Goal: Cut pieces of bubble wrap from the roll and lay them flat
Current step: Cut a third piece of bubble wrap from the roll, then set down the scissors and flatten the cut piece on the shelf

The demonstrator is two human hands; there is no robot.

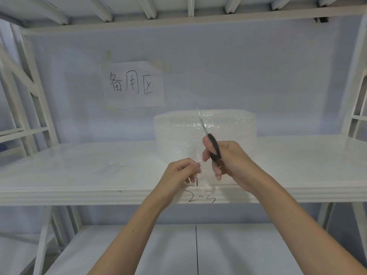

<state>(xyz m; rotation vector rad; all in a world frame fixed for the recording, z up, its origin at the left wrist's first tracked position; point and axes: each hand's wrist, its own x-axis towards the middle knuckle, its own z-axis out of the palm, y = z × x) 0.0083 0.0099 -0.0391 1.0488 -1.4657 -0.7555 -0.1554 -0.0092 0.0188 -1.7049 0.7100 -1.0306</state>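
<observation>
A wide roll of clear bubble wrap (178, 133) stands on the white shelf (79, 175), against the back wall. My right hand (228, 159) grips black-handled scissors (213, 145), with the blades pointing up and away in front of the roll. Just left of it, my left hand (180, 172) pinches the loose clear edge of the wrap near the shelf's front edge. A small flat piece of bubble wrap (112, 167) lies on the shelf to the left.
A paper sign (135, 84) with handwritten characters is taped to the back wall. White frame uprights (33, 100) stand at both sides. The shelf's front lip carries the marking "2-3" (201, 197). A lower shelf (158, 251) lies beneath my arms.
</observation>
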